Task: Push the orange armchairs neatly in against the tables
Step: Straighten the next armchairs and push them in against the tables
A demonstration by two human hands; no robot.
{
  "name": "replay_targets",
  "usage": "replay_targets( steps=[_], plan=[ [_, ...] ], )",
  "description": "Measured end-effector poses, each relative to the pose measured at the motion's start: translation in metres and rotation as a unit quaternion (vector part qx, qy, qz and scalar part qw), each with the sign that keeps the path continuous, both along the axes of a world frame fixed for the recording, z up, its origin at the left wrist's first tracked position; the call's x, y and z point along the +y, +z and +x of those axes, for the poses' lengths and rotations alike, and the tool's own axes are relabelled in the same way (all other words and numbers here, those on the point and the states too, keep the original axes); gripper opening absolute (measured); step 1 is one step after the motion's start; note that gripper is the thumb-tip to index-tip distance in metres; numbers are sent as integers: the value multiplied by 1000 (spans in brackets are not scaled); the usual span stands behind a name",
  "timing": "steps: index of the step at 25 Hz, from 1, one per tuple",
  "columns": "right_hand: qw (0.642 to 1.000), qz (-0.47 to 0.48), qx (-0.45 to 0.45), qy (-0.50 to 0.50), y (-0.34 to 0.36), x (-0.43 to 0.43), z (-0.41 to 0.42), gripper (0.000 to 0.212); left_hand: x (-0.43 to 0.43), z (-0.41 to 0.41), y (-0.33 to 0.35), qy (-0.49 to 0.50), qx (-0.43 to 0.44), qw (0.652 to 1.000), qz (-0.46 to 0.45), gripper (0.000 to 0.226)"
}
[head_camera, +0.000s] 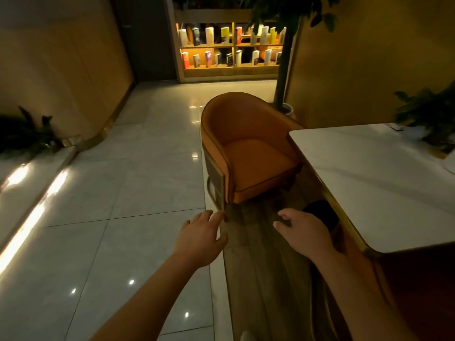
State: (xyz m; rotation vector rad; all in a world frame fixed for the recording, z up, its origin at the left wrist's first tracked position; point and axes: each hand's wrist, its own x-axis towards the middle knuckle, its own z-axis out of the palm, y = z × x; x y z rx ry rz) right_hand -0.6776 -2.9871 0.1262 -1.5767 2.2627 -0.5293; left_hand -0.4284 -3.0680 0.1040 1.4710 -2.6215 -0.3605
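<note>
Orange armchair (248, 153): one, standing on the floor (138, 193) just beside the far-left corner of the white surface (381, 188), seat open toward it.
Left hand (200, 237): extended, fingers loosely spread, holding nothing, tips near the chair's lower corner.
Right hand (304, 230): extended, fingers relaxed and slightly curled, holding nothing, apart from the chair.
Bookshelf (231, 45): lit, beyond.

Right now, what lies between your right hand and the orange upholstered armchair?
Only bare dark wood-grain floor, in the head view; the right hand is short of the orange upholstered armchair.
</note>
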Motion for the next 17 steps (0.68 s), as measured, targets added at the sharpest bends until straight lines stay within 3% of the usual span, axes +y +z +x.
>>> replay_targets(
  steps=[7, 17],
  plan=[
    [997, 37, 0, 69, -4, -152, -23, 41, -117, -13, -8, 77, -4, 996, 33, 63],
    [995, 83, -2, 53, -23, -359, 9, 35, -342, 14, -26, 65, 16, 996, 62, 62]
  ],
)
